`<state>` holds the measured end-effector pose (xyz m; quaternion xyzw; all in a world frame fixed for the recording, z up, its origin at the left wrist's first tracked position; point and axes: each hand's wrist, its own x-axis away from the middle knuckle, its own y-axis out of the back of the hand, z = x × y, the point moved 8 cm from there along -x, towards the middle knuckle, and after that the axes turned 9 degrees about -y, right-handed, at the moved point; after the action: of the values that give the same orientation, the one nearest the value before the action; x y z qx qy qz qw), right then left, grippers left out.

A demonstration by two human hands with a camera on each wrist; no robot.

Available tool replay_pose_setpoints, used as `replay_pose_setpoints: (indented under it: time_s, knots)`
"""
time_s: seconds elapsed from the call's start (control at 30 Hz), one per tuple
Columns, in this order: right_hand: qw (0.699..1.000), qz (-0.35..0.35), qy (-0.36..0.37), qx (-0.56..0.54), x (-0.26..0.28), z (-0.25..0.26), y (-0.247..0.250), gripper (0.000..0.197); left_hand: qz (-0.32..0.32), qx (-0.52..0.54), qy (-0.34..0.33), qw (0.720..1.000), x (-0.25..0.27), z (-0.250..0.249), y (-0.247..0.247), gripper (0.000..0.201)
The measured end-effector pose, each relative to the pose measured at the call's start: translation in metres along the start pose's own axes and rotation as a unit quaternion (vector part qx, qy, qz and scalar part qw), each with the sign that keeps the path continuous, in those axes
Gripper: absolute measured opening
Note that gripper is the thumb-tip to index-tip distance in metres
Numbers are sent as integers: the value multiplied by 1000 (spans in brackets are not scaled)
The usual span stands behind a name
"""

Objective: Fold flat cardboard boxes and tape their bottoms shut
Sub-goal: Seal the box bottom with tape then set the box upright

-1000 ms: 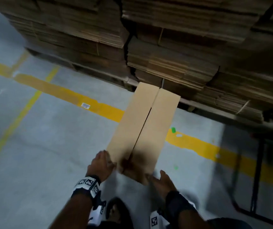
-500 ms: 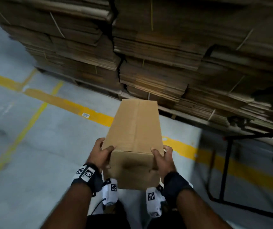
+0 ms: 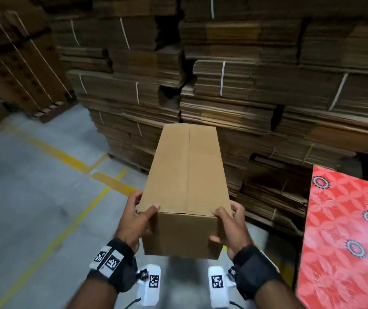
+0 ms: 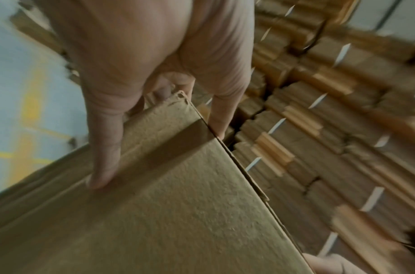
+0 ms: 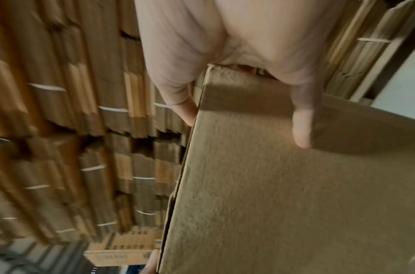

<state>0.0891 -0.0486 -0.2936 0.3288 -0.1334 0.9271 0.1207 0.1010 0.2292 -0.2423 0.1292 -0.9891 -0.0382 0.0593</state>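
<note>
Head view: you carry the erected box [image 3: 185,186] in mid-air before the stacked flat cartons [image 3: 256,85]; left hand [image 3: 134,221] and right hand [image 3: 230,226] each clasp a near corner.

Left wrist: thumb over the top edge, fingers down the side.

Right wrist: same grasp.

Judgement: folding looks complete; next needs tape, none visible.
</note>
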Motion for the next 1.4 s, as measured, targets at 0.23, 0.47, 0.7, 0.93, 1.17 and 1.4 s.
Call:
replay_pose_setpoints:
  time_s: [0.23,0.47,0.7,0.93,1.17,1.4]
  knots:
    - [986,-50,144,-63,109,41,95,50,71,57,-97,991,86,-64,-62,48]
    - [970,-125,200,-62,214,28,254,57,179,129,-121,968,201,-55,-182,53]
    - [959,-210,173,-79,270,-18,383,69,277,102,-102,950,285,-37,-284,52]
    - [949,-253,154,-111,290,-46,534,52,339,56,-117,932,369,-11,-406,52]
    - [958,-229,134,-108,280,-52,688,52,373,19,-130,918,443,4,-541,50]
    - [970,-209,117,-34,264,-21,762,74,364,-9,-92,927,459,11,-616,62]
